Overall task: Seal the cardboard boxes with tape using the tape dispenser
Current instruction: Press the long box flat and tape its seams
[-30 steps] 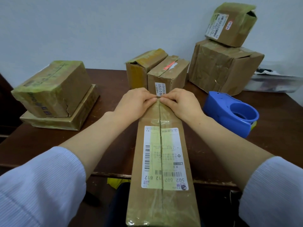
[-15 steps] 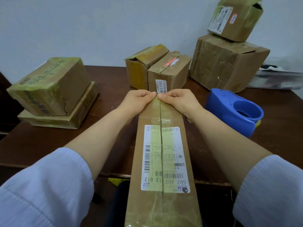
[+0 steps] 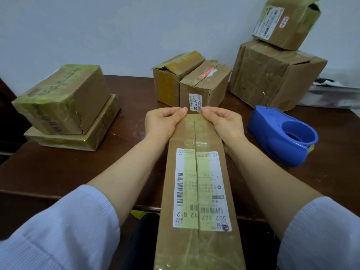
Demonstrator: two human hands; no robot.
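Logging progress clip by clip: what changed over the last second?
The fingertips, which met over the seam, have parted slightly; left hand and right hand now pinch the long box's far edge on either side of it. The long box, the tape dispenser on the table and the other boxes stayed put.

Surface: dark brown wooden table point(image 3: 58, 172); front edge scuffed
Backdrop: plain pale grey wall point(image 3: 97, 26); meets table's far edge
Far right: translucent plastic wrapping point(image 3: 331, 96); on table; contents unclear
Below front edge: small yellow scrap point(image 3: 138, 214); dark rounded object point(image 3: 144, 240) just beside it
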